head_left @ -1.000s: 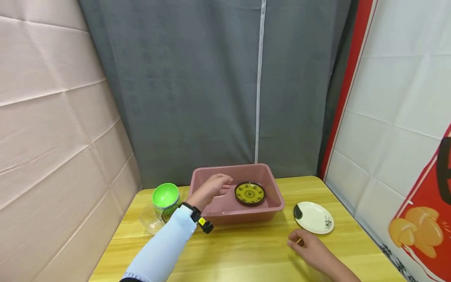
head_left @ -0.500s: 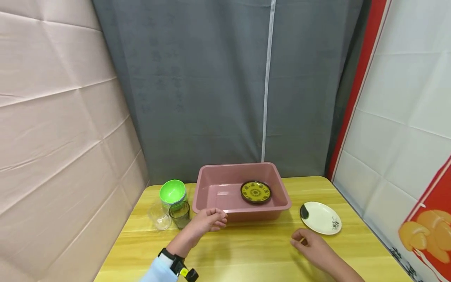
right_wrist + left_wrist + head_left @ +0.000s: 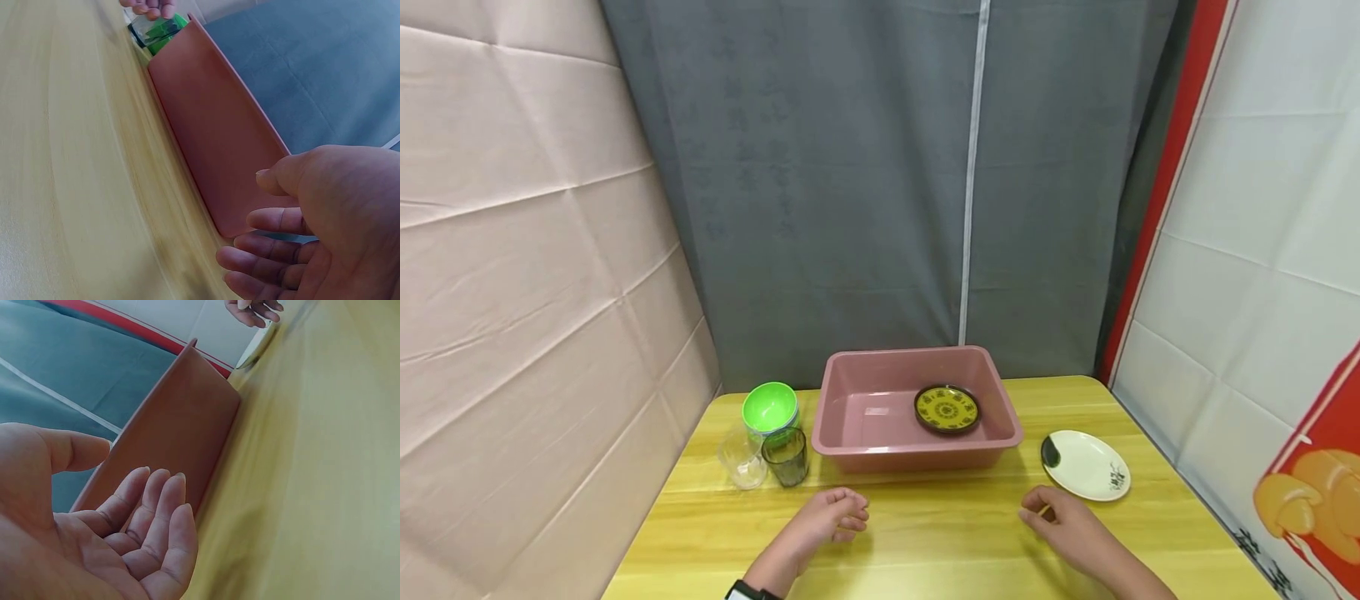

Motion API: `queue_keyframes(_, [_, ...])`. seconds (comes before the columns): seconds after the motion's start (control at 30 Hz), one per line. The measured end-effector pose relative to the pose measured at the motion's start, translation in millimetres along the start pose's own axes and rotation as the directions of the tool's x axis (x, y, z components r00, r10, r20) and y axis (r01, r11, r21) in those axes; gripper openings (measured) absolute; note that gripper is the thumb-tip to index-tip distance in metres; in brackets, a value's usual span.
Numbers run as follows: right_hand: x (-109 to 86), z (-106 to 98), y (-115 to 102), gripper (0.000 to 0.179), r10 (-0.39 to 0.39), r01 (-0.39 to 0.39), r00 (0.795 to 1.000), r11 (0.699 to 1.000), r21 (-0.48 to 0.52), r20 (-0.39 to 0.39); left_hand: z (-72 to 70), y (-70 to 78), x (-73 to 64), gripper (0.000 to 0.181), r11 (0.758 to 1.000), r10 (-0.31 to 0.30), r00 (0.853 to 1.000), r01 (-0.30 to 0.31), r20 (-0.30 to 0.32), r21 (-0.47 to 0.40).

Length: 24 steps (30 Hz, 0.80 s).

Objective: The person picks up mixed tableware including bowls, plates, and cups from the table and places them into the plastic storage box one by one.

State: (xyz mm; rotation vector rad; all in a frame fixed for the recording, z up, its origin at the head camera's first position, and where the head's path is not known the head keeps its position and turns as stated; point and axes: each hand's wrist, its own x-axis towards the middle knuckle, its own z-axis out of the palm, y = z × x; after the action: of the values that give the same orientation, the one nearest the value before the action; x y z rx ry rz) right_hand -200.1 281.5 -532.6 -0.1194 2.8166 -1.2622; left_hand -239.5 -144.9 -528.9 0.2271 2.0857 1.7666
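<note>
My left hand (image 3: 831, 518) hovers over the table in front of a pink basin (image 3: 895, 460), its fingers loosely bent and holding nothing. To the right, my right hand (image 3: 1060, 523) is just in front of a white oval plate (image 3: 1086, 467) with a black patch, also with loosely curved fingers and nothing in them. A yellow plate with a dark rim (image 3: 947, 409) lies inside the basin, toward its right side. In the left wrist view the palm and fingertips (image 3: 181, 515) show bare. The right wrist view likewise shows nothing between thumb and fingers (image 3: 250, 259).
Left of the basin stand a green bowl (image 3: 770, 406) stacked on another bowl, a dark glass (image 3: 786, 458) and a clear glass (image 3: 743, 461). A grey curtain (image 3: 850, 208) hangs behind the wooden table (image 3: 925, 542). Fabric walls flank both sides.
My left hand has moved back from over the basin to the table in front of it. The right hand stays put. The head view has shifted slightly.
</note>
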Motion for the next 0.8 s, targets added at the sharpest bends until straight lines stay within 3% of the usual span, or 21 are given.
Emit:
queue_keyframes(0.3, [0.7,-2,-2,0.016,0.025,-0.025,1.000,1.000,-0.003,-0.017,3.0,-10.6,-5.7,0.033,0.999,-0.014,1.000,0.014,0.010,-0.034])
queue_keyframes(0.43, [3.5,-9,5,0.011,-0.013,0.012,0.998,1.000,-0.027,-0.063,3.8,-13.5,-7.2,0.033,0.999,-0.010,1.000,0.011,0.010,-0.038])
queue_keyframes(0.57, [12.0,-24,16,0.008,-0.032,0.025,0.992,0.998,-0.059,-0.121,4.0,-14.3,-7.3,0.033,0.999,-0.014,1.000,0.015,0.019,-0.037])
queue_keyframes(0.8, [31.5,-68,44,0.018,0.008,-0.039,0.980,0.988,-0.151,-0.201,5.6,-14.0,-6.2,0.033,0.998,-0.021,0.999,0.023,0.023,-0.051])
